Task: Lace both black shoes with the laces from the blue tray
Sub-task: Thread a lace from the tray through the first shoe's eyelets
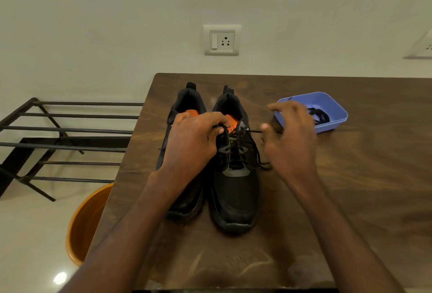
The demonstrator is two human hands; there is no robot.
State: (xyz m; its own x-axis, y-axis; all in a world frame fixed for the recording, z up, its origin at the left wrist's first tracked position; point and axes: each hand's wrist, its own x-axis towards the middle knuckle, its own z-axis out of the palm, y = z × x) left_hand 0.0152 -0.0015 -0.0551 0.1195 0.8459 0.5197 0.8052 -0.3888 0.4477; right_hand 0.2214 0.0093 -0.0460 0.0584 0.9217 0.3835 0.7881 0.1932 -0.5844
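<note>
Left hand [194,138] pinches the lace [243,132] at the right shoe [233,175] — right hand [289,138] blurred, grip unclear. Best pull both ends evenly, snug. Second lace [319,115] waits in the tray [336,108].

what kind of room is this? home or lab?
Likely a home, perhaps near an entry: a wooden table against a plain wall with a switch socket, a metal rack and an orange bucket beside it.

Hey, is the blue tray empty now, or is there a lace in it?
No, the blue tray is not empty: a dark coiled lace lies inside it, partly hidden behind the right hand.
</note>
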